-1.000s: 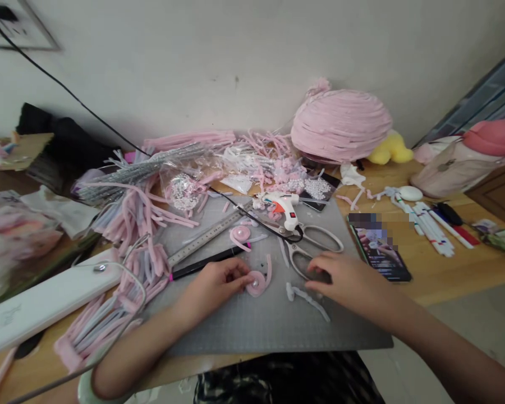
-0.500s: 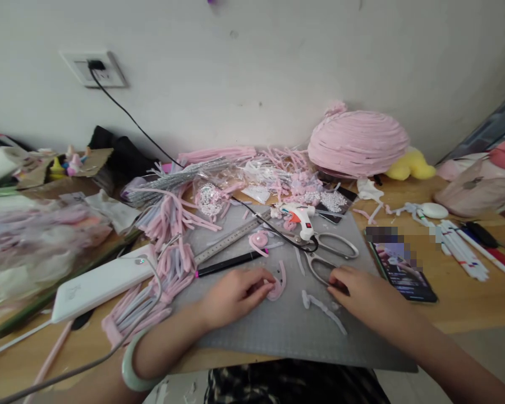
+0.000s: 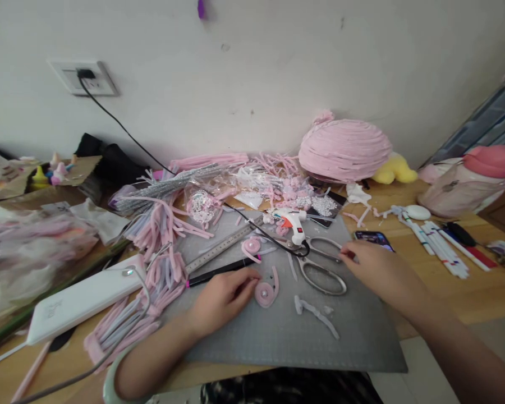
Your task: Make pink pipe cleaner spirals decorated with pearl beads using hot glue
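Observation:
My left hand (image 3: 225, 297) rests on the grey cutting mat (image 3: 252, 342), fingers loosely bent and a gap showing beside the thumb. Its fingertips lie right beside a pink coiled pipe cleaner (image 3: 265, 294) with a pearl-like bead at its centre and a loose tail. Above the mat's right edge is my right hand (image 3: 372, 266), fingers partly bent, with nothing visible in it. Its fingertips are close to the upper handle loop of the scissors (image 3: 323, 280); whether they touch cannot be made out. A second pink coil (image 3: 251, 246) with a bead lies farther back.
A white glue gun (image 3: 295, 224) lies behind the scissors. A black marker (image 3: 221, 272) and a steel ruler (image 3: 219, 247) lie left of centre. Bundled pipe cleaners (image 3: 164, 269) and a white power bank (image 3: 84, 297) are farther left. A phone (image 3: 373, 240) is partly covered by my right hand.
My right hand has moved away from the lower scissor handle, up toward the upper loop and phone. My left fingers have drawn off the coil, showing its bead. The view has shifted slightly.

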Motion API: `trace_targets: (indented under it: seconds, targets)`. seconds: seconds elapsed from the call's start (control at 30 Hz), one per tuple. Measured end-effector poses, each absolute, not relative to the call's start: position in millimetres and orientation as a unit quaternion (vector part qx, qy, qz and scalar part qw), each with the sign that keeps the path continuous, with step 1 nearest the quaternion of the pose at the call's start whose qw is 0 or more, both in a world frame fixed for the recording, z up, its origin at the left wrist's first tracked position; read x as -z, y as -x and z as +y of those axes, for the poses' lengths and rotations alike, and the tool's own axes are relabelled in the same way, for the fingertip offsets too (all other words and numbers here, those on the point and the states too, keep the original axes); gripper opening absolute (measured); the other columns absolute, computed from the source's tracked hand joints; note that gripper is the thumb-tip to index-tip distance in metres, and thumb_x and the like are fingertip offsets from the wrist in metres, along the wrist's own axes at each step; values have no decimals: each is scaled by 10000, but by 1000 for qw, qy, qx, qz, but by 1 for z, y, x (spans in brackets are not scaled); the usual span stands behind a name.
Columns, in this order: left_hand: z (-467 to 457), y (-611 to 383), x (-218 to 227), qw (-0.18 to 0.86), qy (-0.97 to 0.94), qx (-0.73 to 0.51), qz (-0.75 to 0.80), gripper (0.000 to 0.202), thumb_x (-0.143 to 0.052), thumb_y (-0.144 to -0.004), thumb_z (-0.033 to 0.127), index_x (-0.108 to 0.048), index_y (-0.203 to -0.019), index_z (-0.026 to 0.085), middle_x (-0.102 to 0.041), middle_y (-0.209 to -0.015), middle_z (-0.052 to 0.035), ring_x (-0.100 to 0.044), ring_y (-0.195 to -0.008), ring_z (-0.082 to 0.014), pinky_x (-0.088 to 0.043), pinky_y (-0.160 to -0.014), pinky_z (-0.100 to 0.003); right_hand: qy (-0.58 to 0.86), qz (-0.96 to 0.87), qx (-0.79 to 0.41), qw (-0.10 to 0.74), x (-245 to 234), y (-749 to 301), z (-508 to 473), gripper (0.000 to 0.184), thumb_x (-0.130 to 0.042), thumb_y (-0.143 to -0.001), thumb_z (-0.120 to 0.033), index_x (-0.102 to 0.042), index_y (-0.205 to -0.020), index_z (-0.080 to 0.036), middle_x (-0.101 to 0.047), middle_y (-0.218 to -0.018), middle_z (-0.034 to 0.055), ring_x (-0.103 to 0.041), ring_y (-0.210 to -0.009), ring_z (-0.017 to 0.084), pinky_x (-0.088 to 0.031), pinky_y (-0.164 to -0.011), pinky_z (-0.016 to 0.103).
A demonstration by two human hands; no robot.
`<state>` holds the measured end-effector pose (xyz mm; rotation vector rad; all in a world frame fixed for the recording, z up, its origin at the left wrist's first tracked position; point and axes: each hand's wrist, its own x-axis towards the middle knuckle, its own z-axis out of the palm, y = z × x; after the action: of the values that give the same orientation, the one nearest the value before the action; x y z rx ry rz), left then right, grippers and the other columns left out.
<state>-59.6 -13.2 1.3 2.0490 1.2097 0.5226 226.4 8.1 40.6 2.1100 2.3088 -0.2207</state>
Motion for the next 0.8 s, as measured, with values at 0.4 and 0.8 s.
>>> trace_targets:
  seconds: [0.4,0.8]
  targets:
    - [15,77,5,209,-740,-240,593,294,-448,-835,355,-537,-1051,177,-625,-905,-65,-588,-841,-212,-449,-755,-311,-591,798,111,29,-25,-203,81,254,-454,-851,-274,-679,-858,-158,-700,-870,97,-627,-780,200,-369,-608,258]
    - [48,85,10,157,-794,-166,564,271,-447,-841,332,-548,-1022,158,-614,-953,-86,-582,-865,-226,-451,-788,-356,-588,786,157,109,-28,-205,102,170,-525,-730,-220,-681,-784,-180,-696,-800,75,-616,-698,182,-308,-512,236]
